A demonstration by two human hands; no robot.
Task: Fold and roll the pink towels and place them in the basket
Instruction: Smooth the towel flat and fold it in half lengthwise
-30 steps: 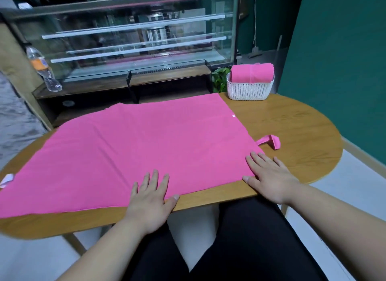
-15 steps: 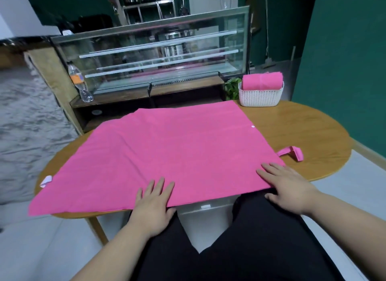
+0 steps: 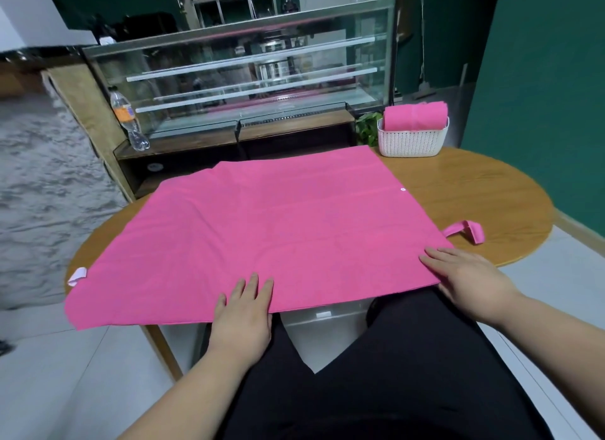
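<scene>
Wooden table (image 3: 458, 191) bears pink towel (image 3: 262, 236); left hand (image 3: 244, 312) and right hand (image 3: 465, 279) rest flat on its near edge.

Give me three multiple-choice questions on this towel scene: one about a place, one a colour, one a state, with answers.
1. Where does the basket stand? A) far right on the table B) on the floor C) on a lap
2. What colour is the basket? A) green B) white C) brown
3. How is the big towel? A) rolled B) bunched C) spread flat
Answers: A, it stands on the wood past the towel; B, its perforated wall is white; C, the left hand and right hand rest open on its flat near edge.
</scene>
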